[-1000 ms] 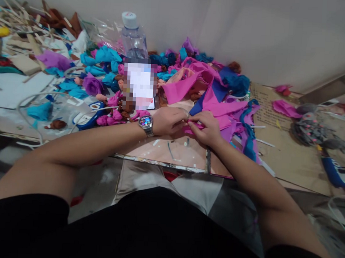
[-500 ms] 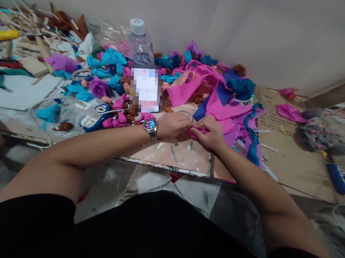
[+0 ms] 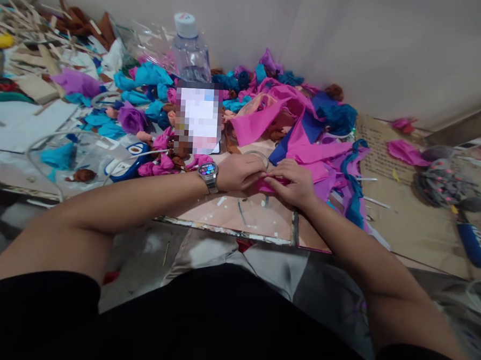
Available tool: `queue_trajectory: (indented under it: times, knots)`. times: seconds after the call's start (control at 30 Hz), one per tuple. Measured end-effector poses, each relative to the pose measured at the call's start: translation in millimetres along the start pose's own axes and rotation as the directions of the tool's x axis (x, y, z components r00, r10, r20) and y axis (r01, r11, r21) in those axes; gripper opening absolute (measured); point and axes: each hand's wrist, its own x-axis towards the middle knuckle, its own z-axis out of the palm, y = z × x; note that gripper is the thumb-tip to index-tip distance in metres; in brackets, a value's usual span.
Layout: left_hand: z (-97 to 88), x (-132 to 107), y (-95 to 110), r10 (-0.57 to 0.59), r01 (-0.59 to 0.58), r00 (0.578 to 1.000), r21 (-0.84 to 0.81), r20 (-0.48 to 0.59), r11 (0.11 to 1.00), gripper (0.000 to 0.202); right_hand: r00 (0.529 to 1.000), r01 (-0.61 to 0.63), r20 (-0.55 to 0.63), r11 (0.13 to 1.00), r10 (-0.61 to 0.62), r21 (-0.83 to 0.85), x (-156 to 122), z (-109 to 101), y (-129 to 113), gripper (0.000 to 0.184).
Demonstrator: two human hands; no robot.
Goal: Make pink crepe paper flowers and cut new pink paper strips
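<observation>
Generally, the counter (image 3: pixel 207 206) is crowded around the bottle (image 3: pixel 191 56); usable room is limited to the area between the hands and the near edge (image 3: pixel 225 231), nearer and right of the bottle. Loose pink sheets (image 3: pixel 247 127) right of the bottle appear unworked. Bunched paper pieces (image 3: pixel 151 74), many left of it, appear formed. Nearer than the bottle, also right, the left hand (image 3: pixel 241 172) and right hand (image 3: pixel 293 184) each keep a pinching grip on a small pink piece (image 3: pixel 266 186); its shaping appears incomplete.
</observation>
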Motion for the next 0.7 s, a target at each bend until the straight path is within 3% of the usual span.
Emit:
queue_trajectory:
  times: [0.23,0.53,0.7]
  knots:
    - [-0.5,-0.3,0.7,-0.026,0.026,1.000,0.003,0.008,1.000,0.026,0.999,-0.041,-0.003,0.999,0.041,-0.031,1.2,-1.2,-1.2,0.009]
    - [0.8,0.5,0.3,0.021,-0.021,1.000,-0.002,0.011,1.000,0.020,0.992,-0.123,-0.010,0.991,0.123,-0.043,0.5,-0.8,-2.4,0.016]
    - [1.4,-0.1,-0.7,0.038,-0.038,0.999,-0.035,0.005,0.999,0.020,0.996,-0.091,-0.022,0.995,0.090,-0.040,2.7,-1.8,-4.9,0.022]
